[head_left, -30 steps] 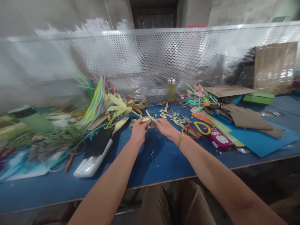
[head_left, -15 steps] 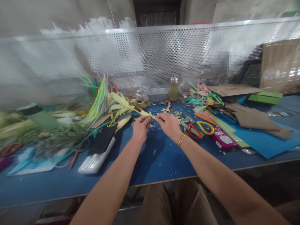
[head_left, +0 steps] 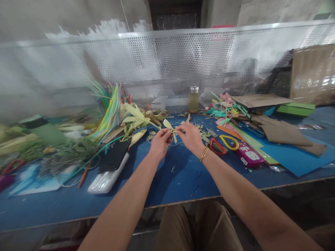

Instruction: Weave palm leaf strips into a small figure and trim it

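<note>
Between my two hands is a pale green-yellow corn husk strip (head_left: 168, 124), its wider end pointing up and a narrow tail hanging below the fingers. My left hand (head_left: 161, 141) pinches it from the left. From the right, my right hand (head_left: 190, 136) pinches it close to the left fingertips; a gold bracelet (head_left: 204, 154) circles that wrist. Behind my left hand lies a bunch of similar corn husks (head_left: 136, 116). Scissors with red and yellow handles (head_left: 217, 146) rest to the right of my right hand.
Left of my hands are a black phone (head_left: 114, 157) on a white case, a bundle of coloured strips (head_left: 111, 108) and tangled green strands. Rightward lie a magenta device (head_left: 250, 156), blue paper (head_left: 295, 160) and brown cardboard. A glass bottle (head_left: 193, 101) stands before the perforated metal panel (head_left: 172, 66).
The husk strip, earlier stretched sideways between my hands, now stands up with a tail hanging down. My hands have come slightly closer together.
</note>
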A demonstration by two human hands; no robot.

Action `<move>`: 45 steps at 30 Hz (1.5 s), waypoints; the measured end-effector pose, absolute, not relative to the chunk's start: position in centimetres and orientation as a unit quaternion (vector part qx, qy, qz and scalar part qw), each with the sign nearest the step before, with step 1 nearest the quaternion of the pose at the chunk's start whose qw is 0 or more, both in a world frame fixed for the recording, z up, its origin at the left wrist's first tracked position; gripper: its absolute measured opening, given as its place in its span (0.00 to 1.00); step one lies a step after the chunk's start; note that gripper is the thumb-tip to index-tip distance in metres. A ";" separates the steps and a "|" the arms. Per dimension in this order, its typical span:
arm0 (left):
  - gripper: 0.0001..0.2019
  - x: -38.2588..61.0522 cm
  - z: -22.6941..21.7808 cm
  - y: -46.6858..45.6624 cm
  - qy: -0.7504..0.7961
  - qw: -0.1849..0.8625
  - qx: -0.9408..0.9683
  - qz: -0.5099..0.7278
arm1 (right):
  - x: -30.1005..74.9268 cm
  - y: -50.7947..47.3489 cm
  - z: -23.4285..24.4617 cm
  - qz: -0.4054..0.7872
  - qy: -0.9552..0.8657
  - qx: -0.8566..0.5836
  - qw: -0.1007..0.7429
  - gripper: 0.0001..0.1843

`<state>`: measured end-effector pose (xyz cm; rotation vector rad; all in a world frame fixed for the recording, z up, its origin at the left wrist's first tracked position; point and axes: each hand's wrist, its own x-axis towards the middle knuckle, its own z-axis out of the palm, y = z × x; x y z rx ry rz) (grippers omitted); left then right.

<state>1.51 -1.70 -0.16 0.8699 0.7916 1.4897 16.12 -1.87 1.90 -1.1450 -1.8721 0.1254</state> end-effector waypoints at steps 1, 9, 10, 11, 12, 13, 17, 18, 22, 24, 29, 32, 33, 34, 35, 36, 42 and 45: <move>0.13 1.6 -0.1 -1.7 0.339 0.582 0.371 0.639 | 16.1 -1.9 1.9 0.053 -0.757 -0.467 0.453 0.09; 0.12 1.7 0.3 -2.0 0.327 0.609 0.359 0.626 | 16.0 -2.0 2.0 0.047 -0.741 -0.489 0.459 0.08; 0.12 1.7 0.3 -2.0 0.326 0.614 0.357 0.624 | 16.0 -2.0 2.0 0.045 -0.739 -0.492 0.457 0.08; 0.13 1.7 0.3 -2.1 0.325 0.617 0.355 0.622 | 16.0 -2.0 2.0 0.045 -0.738 -0.496 0.455 0.08; 0.14 1.7 0.3 -2.1 0.325 0.617 0.355 0.622 | 16.0 -2.0 2.0 0.044 -0.737 -0.499 0.453 0.08; 0.15 1.7 0.3 -2.1 0.326 0.615 0.357 0.623 | 16.0 -2.0 2.0 0.044 -0.737 -0.502 0.451 0.08; 0.17 1.8 0.2 -2.1 0.339 0.595 0.362 0.632 | 15.9 -2.1 1.9 0.041 -0.738 -0.499 0.452 0.08; 0.17 1.8 0.2 -2.0 0.342 0.592 0.362 0.633 | 15.8 -2.1 1.9 0.040 -0.740 -0.496 0.452 0.08; 0.17 1.7 0.2 -2.0 0.349 0.585 0.363 0.636 | 15.8 -2.1 1.8 0.042 -0.748 -0.488 0.447 0.08; 0.17 1.6 0.3 -1.9 0.353 0.585 0.363 0.633 | 15.8 -2.2 1.8 0.043 -0.750 -0.488 0.444 0.08; 0.17 1.5 0.3 -1.9 0.360 0.587 0.360 0.630 | 15.7 -2.4 2.0 0.045 -0.754 -0.488 0.437 0.08; 0.16 1.5 0.4 -1.9 0.369 0.584 0.355 0.630 | 15.7 -2.4 2.0 0.047 -0.761 -0.487 0.427 0.09; 0.16 1.4 0.5 -1.9 0.372 0.587 0.352 0.627 | 15.7 -2.3 1.9 0.047 -0.764 -0.486 0.423 0.09; 0.16 1.4 0.5 -1.9 0.373 0.593 0.348 0.622 | 15.7 -2.3 1.8 0.048 -0.766 -0.485 0.419 0.10; 0.16 1.3 0.5 -1.9 0.374 0.602 0.344 0.616 | 15.7 -2.3 1.8 0.049 -0.768 -0.484 0.416 0.10; 0.16 1.3 0.5 -1.9 0.375 0.611 0.341 0.608 | 15.8 -2.3 1.8 0.047 -0.770 -0.483 0.414 0.10; 0.13 0.9 0.3 -1.6 0.378 0.626 0.330 0.597 | 16.2 -2.8 2.7 -0.057 -0.793 -0.444 0.412 0.10; 0.12 0.8 0.2 -1.5 0.372 0.624 0.322 0.607 | 16.3 -2.9 3.1 -0.089 -0.847 -0.389 0.352 0.12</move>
